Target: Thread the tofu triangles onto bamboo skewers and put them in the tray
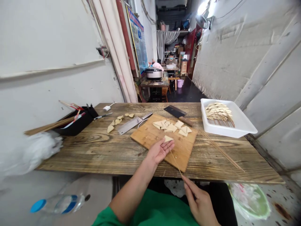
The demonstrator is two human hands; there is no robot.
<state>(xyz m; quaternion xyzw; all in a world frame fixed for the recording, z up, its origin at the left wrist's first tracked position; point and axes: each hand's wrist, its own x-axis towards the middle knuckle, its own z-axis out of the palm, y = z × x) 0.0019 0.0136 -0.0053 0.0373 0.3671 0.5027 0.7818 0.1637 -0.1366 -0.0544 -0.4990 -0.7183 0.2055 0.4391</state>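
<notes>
My left hand point(160, 150) lies palm up on the wooden cutting board point(150, 136), its fingers holding a pale triangular tofu piece point(168, 138). My right hand point(199, 204) is below the table edge, pinching the lower end of a thin bamboo skewer point(174, 160). The skewer's tip reaches my left fingers by the triangle. A pile of cut triangles point(172, 126) sits at the board's far end.
A white tray point(242, 125) of skewered pieces stands at the right, with loose skewers point(218, 149) beside it. Two cleavers point(131, 124) point(177, 113) lie near the board. Scraps point(115, 123), a black box of sticks point(75, 123), a plastic bag point(35, 150) and a bottle point(58, 204) are at the left.
</notes>
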